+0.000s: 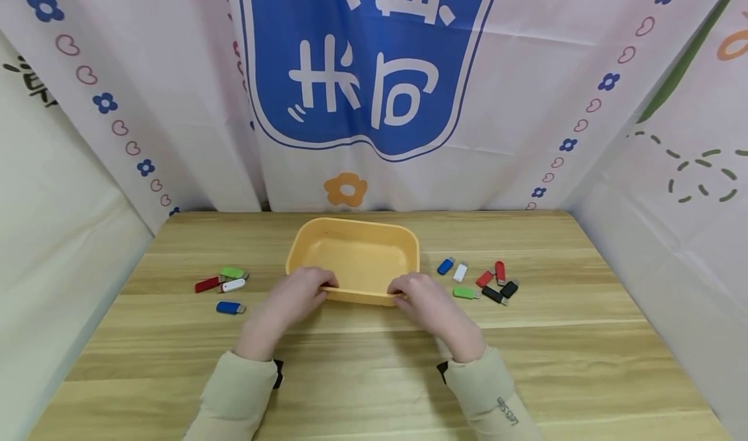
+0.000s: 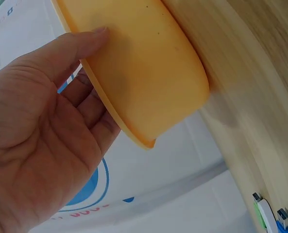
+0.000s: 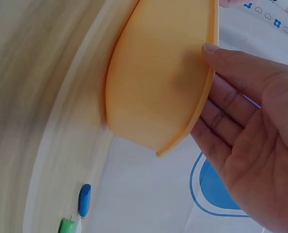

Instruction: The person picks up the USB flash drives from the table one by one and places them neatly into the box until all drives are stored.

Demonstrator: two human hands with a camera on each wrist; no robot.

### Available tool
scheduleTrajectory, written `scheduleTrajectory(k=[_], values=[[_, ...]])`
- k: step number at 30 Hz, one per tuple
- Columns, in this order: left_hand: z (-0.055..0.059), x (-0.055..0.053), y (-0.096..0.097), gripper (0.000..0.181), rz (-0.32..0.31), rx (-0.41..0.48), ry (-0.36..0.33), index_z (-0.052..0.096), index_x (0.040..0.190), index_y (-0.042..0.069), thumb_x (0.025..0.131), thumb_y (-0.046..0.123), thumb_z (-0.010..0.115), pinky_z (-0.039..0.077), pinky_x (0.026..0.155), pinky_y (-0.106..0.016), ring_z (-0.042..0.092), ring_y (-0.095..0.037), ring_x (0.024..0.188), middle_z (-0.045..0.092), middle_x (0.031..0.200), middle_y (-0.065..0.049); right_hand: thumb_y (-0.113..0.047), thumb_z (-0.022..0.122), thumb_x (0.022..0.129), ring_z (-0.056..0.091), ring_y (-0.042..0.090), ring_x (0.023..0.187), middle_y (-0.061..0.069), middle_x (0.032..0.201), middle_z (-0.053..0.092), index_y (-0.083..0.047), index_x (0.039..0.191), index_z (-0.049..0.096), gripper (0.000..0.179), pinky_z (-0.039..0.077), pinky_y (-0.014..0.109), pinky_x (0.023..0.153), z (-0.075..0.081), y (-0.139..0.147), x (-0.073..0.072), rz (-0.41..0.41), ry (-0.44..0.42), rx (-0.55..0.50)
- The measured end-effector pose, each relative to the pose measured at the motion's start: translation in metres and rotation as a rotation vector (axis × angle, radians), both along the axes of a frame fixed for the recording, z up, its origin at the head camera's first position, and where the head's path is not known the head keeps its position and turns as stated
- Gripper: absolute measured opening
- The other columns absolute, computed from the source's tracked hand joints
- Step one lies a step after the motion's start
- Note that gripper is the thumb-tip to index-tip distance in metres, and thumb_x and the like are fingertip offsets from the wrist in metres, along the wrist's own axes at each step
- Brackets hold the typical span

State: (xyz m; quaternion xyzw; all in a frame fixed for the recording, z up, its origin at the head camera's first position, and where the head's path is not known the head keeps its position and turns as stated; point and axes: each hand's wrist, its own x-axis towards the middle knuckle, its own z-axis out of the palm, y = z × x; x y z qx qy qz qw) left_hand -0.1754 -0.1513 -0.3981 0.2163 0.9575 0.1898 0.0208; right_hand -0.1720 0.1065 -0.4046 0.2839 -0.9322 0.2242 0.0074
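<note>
A yellow plastic bin (image 1: 356, 261) with rounded corners stands upright on the table, nothing inside it. At the left of its near rim, my left hand (image 1: 295, 298) grips the edge; the left wrist view has the thumb on the outer wall (image 2: 148, 73) and the fingers over the rim. My right hand (image 1: 431, 303) holds the same rim farther right, thumb outside on the wall (image 3: 158, 73), fingers curling inward. From above, both thumbs are mostly hidden.
Left of the bin lie USB sticks: dark red (image 1: 207, 284), green (image 1: 232, 272), white (image 1: 235, 285) and blue (image 1: 229, 308). Several more lie to its right, including a blue one (image 1: 446, 265), a green one (image 1: 465, 292) and a black one (image 1: 510, 289). A printed curtain (image 1: 497, 168) hangs behind the table.
</note>
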Motion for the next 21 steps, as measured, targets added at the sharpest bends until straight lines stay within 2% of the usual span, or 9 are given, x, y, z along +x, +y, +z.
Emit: scheduleTrajectory(k=[9, 16, 21], values=[[0.000, 0.004, 0.010, 0.014, -0.043, -0.028, 0.043, 0.074, 0.095, 0.011, 0.089, -0.001, 0.068, 0.057, 0.081, -0.038, 0.069, -0.019, 0.090, 0.074, 0.095, -0.003, -0.011, 0.073, 0.089, 0.067, 0.014, 0.083, 0.002, 0.091, 0.075, -0.011, 0.092, 0.077, 0.004, 0.056, 0.032, 0.075, 0.002, 0.005, 0.001, -0.002, 0.027, 0.029], [0.001, 0.007, 0.017, 0.014, -0.028, -0.029, 0.022, 0.075, 0.096, 0.012, 0.089, 0.001, 0.069, 0.057, 0.084, -0.038, 0.069, -0.018, 0.091, 0.074, 0.096, -0.003, -0.012, 0.073, 0.089, 0.067, 0.013, 0.080, 0.002, 0.089, 0.075, -0.009, 0.091, 0.077, 0.005, 0.056, 0.030, 0.073, 0.006, 0.009, 0.003, 0.007, 0.023, 0.042], [0.000, 0.009, 0.022, 0.013, -0.036, -0.033, 0.051, 0.075, 0.094, 0.013, 0.089, 0.002, 0.071, 0.057, 0.082, -0.037, 0.069, -0.017, 0.089, 0.074, 0.094, -0.001, -0.013, 0.073, 0.089, 0.067, 0.011, 0.078, 0.001, 0.088, 0.075, -0.011, 0.090, 0.077, 0.005, 0.054, 0.029, 0.071, 0.007, 0.010, 0.004, 0.007, 0.023, 0.063]])
